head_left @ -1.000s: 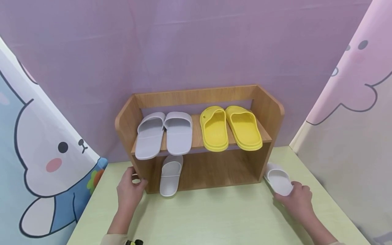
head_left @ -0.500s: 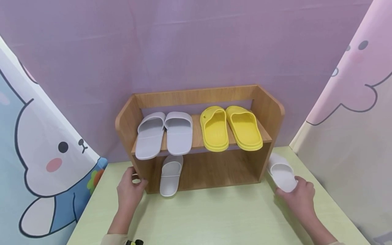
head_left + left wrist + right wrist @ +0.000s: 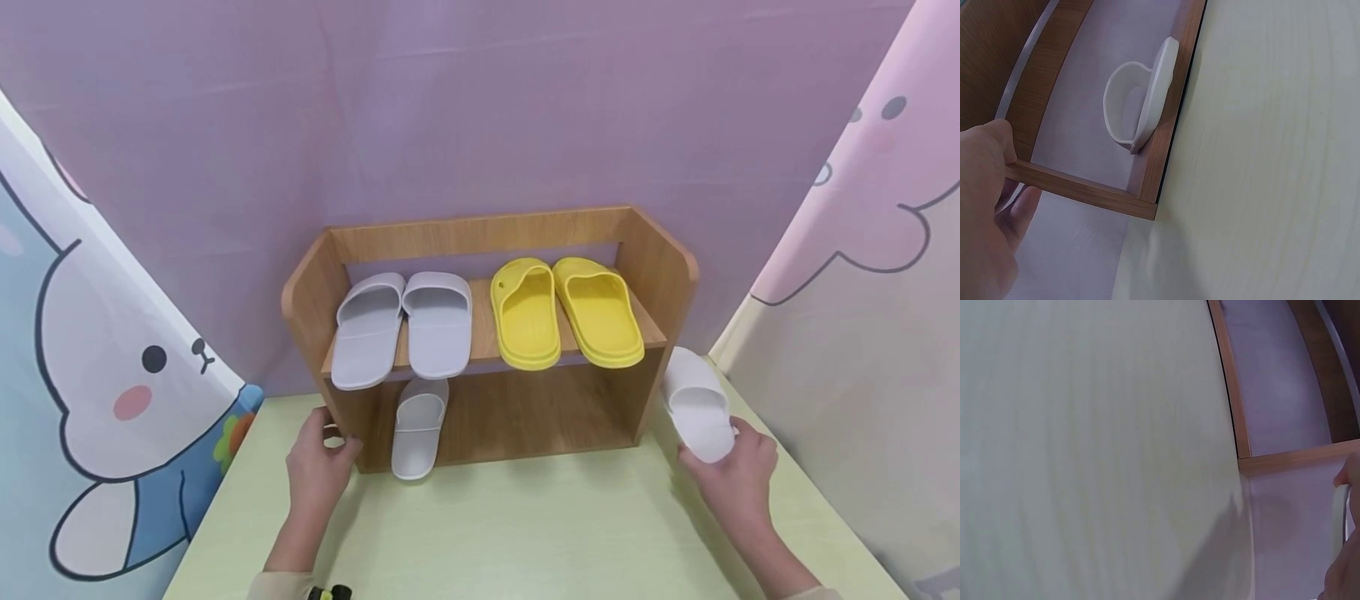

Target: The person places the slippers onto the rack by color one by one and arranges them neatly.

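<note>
A two-tier wooden shoe rack (image 3: 480,237) stands on the table. My left hand (image 3: 315,467) grips the front edge of its left side panel, with thumb and fingers on either side in the left wrist view. In my right hand (image 3: 738,479) is a white slipper (image 3: 696,408), pinched at its heel end and raised beside the rack's right panel, toe pointing away. Only a thin strip of that slipper's edge (image 3: 1339,515) shows in the right wrist view. Another white slipper (image 3: 1159,94) rests on the lower tier at the left.
On the upper tier, two grey slippers (image 3: 438,325) sit at the left and two yellow clogs (image 3: 598,321) at the right. The pale green table (image 3: 510,533) spreads in front. A purple cloth (image 3: 480,108) hangs behind, with cartoon-printed cloths (image 3: 112,392) at both sides.
My right hand has lifted the white slipper slightly up and away, along the outside of the rack's right panel. The left hand has kept its place on the rack.
</note>
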Motion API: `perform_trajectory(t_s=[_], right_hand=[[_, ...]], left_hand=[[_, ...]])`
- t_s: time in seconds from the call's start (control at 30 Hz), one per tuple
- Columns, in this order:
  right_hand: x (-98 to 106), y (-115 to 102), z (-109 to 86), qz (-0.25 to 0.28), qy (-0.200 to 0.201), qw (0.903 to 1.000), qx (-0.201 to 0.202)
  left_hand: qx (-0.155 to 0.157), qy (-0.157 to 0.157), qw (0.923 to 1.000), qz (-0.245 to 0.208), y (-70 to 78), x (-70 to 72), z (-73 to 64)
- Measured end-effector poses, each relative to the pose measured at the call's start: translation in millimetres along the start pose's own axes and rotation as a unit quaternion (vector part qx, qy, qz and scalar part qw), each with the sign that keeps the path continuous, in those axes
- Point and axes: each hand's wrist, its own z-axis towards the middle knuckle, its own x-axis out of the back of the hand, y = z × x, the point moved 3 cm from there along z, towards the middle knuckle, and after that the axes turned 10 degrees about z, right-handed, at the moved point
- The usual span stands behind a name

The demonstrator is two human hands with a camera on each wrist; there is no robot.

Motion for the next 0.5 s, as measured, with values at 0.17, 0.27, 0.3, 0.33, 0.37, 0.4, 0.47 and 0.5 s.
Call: perform_trajectory(t_s=[0.17, 0.27, 0.3, 0.33, 0.37, 0.4, 0.47, 0.5], right_hand=[[2.0, -7.3, -3.3, 0.018, 0.016, 0.9997, -0.003], [3.3, -11.0, -5.2, 0.031, 0.031, 0.999, -0.004], [3.7, -11.8, -5.5, 0.033, 0.036, 0.9988, -0.005], [4.1, -13.2, -5.9, 0.038, 0.041, 0.9984, -0.007], [4.4, -14.4, -6.1, 0.041, 0.045, 0.9981, -0.008], [4.7, -15.7, -6.3, 0.044, 0.048, 0.9978, -0.009], [5.5, -17.9, -6.6, 0.049, 0.054, 0.9972, -0.014], [5.7, -19.3, -6.9, 0.052, 0.056, 0.997, -0.015]], left_hand=[[-0.005, 0.005, 1.0, -0.003, 1.1, 0.8, -0.2], [-0.008, 0.008, 0.9999, -0.002, 1.9, 1.4, 0.2], [-0.008, 0.008, 0.9999, -0.002, 2.0, 1.5, 0.4], [-0.009, 0.009, 0.9999, -0.002, 2.1, 1.7, 0.5], [-0.009, 0.009, 0.9999, -0.001, 2.1, 1.7, 0.6], [-0.008, 0.008, 0.9999, -0.001, 2.1, 1.8, 0.6], [-0.009, 0.009, 0.9999, 0.0, 2.4, 2.0, 0.7], [-0.01, 0.009, 0.9999, 0.0, 2.5, 2.1, 0.7]])
